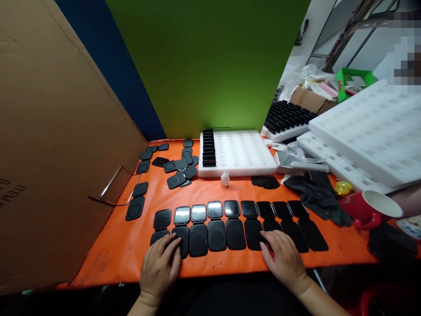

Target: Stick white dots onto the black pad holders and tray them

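A row of black folding charging pads, like this middle one [217,235], lies unfolded on the orange table cover [210,267], with glossy square panels at the far side. At the row's left end, my left hand [161,264] rests its spread fingertips on the two leftmost pads, partly hiding them. My right hand [285,259] lies over the right part of the row, fingers apart, touching a pad [271,226] that it partly covers. Neither hand grips anything that I can see. Just beyond the row stands a small white bottle [225,179].
A white foam tray [243,153] holds one column of black pads at its left. More pads [180,169] lie scattered at left, near a bent wire stand [115,188]. A black cloth [319,195], a red mug [370,208] and stacked foam trays [371,131] are at right.
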{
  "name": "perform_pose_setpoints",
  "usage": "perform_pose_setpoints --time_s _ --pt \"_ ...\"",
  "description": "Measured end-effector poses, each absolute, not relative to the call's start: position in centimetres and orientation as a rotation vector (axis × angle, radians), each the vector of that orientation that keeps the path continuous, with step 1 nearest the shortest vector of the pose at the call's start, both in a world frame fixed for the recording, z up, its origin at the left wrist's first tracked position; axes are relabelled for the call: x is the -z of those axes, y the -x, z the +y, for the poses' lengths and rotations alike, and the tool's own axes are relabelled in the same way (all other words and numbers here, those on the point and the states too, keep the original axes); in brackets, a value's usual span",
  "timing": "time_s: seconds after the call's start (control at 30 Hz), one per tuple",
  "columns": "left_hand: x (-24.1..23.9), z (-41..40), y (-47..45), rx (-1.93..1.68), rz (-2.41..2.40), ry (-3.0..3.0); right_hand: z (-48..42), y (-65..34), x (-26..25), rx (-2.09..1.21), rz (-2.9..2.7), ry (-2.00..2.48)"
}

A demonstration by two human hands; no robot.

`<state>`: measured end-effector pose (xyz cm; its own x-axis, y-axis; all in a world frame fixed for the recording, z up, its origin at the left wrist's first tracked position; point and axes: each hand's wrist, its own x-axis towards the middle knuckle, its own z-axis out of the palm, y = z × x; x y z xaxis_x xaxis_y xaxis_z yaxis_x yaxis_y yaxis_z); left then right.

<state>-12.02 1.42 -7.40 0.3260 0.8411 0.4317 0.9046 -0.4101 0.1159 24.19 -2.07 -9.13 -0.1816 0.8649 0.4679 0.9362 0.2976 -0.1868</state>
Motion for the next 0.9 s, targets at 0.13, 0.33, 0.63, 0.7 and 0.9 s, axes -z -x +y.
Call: perform_pose_setpoints --time_s 0.13,0.33,0.63,0.7,0.9 --pt "7.3 1.4 12.0 0.664 -1.634 2.437 -2.1 -24.3 9.4 0.185 -2.072 1.597" --pt "7.4 1.4 12.1 0.653 -1.622 2.435 -2.0 -24.3 9.2 0.178 -2.058 1.587" --pt "7.4 1.5 12.3 0.604 -1.703 2.443 0.0 -19.5 5.1 -0.171 -2.056 1.459" --pt "7.1 1.3 12.0 0.572 -1.704 2.446 1.9 -17.4 3.5 -0.344 -2.085 1.447" --pt "6.1 1.0 7.7 0.598 -1.465 2.591 5.7 -14.0 1.0 -0.550 -2.248 1.367"
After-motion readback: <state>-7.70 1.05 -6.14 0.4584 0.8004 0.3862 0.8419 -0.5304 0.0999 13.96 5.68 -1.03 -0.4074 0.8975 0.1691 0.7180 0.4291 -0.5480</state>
